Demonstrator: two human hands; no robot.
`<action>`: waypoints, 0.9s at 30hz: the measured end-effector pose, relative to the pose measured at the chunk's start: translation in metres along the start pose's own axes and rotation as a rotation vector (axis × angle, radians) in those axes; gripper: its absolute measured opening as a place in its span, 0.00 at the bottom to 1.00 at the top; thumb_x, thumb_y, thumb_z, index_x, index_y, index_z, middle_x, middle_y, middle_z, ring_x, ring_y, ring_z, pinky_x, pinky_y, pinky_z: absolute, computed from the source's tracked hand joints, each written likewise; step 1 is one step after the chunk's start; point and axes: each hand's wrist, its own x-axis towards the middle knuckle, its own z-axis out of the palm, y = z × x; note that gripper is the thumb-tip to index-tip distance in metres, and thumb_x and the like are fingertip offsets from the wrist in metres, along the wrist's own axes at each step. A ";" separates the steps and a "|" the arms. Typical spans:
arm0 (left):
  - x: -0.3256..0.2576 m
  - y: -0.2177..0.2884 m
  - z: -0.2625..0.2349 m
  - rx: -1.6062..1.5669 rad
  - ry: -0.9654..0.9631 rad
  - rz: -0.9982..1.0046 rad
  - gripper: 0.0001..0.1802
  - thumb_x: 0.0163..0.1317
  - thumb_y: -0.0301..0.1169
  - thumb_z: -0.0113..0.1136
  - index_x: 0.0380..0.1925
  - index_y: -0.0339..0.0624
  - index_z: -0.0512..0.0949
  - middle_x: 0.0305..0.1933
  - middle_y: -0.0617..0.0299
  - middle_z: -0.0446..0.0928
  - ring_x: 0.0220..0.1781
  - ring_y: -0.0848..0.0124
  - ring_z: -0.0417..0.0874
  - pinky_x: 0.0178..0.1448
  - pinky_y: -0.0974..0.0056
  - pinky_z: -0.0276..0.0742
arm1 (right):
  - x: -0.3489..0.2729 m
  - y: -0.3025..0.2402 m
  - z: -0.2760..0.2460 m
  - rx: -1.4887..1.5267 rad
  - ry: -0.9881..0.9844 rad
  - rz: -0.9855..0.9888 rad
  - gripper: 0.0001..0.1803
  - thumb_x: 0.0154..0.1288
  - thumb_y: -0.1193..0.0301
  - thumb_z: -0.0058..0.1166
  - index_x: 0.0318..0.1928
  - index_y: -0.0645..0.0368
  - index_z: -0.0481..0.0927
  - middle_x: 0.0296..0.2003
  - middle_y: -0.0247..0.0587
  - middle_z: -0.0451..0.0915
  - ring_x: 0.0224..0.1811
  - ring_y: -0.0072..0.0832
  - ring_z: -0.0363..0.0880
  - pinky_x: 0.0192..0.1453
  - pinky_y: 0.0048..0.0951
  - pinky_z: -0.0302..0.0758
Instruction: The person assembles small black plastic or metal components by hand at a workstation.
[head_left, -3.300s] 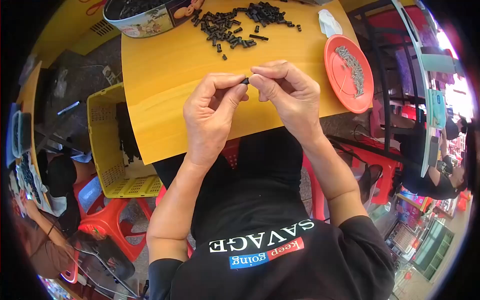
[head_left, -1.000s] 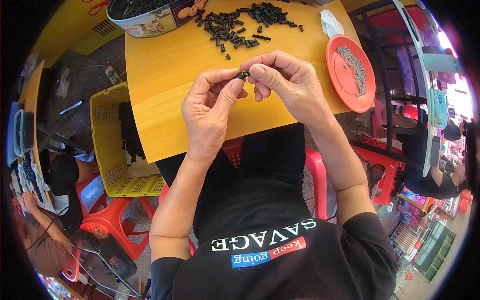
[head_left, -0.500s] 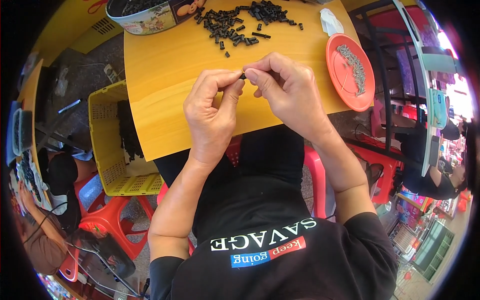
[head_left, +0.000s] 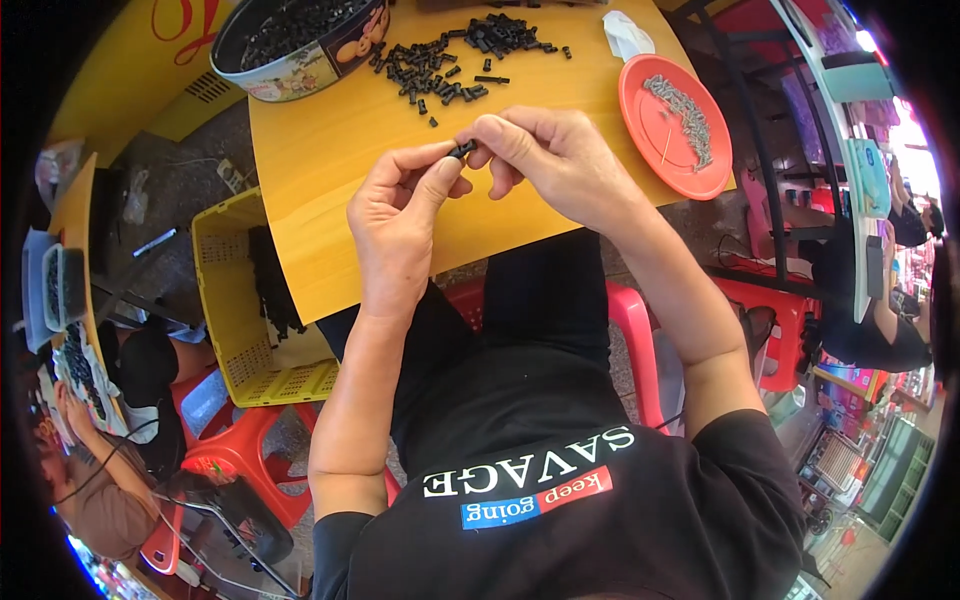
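A small black cylindrical part (head_left: 462, 149) is held above the yellow table (head_left: 330, 200). My left hand (head_left: 405, 200) pinches it between thumb and fingertips. My right hand (head_left: 545, 155) meets its other end, with thumb and fingers closed together there; whether anything else sits in that grip is hidden. Beyond my hands lies a loose heap of similar black parts (head_left: 430, 75), some of them longer than others. To the right, a red plate (head_left: 645, 130) holds a curved band of small grey metal pieces (head_left: 690, 115) and a thin pale stick (head_left: 667, 146).
A decorated oval tin (head_left: 300, 78) full of black pieces stands at the table's far left. Crumpled white tissue (head_left: 628, 37) lies behind the plate. A yellow plastic crate (head_left: 225, 290) and red stools (head_left: 245, 455) are on the left. Another person (head_left: 95, 460) sits at the left edge.
My fingers have shifted, and more of the black part shows between them. The right thumb has risen over the fingers. The whole view has tilted slightly, moving the table contents leftward and up.
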 end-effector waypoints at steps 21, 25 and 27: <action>-0.039 0.049 0.024 -0.068 -0.106 0.106 0.08 0.65 0.22 0.63 0.43 0.33 0.80 0.35 0.58 0.83 0.36 0.75 0.83 0.45 0.72 0.78 | -0.047 -0.053 -0.019 -0.288 0.018 -0.503 0.07 0.66 0.73 0.62 0.37 0.67 0.81 0.27 0.36 0.80 0.28 0.20 0.79 0.33 0.20 0.76; -0.041 0.059 0.021 -0.118 -0.150 0.007 0.08 0.64 0.22 0.64 0.43 0.32 0.81 0.34 0.57 0.83 0.35 0.74 0.83 0.44 0.71 0.78 | -0.050 -0.058 -0.018 -0.428 0.050 -0.766 0.06 0.64 0.76 0.62 0.34 0.67 0.79 0.28 0.42 0.79 0.28 0.30 0.79 0.31 0.28 0.74; -0.042 0.062 0.021 -0.197 -0.197 -0.106 0.07 0.64 0.21 0.63 0.42 0.32 0.81 0.36 0.58 0.82 0.35 0.74 0.82 0.44 0.71 0.78 | -0.052 -0.057 -0.018 -0.451 0.071 -0.813 0.06 0.63 0.76 0.62 0.34 0.67 0.79 0.28 0.44 0.79 0.28 0.32 0.79 0.31 0.30 0.73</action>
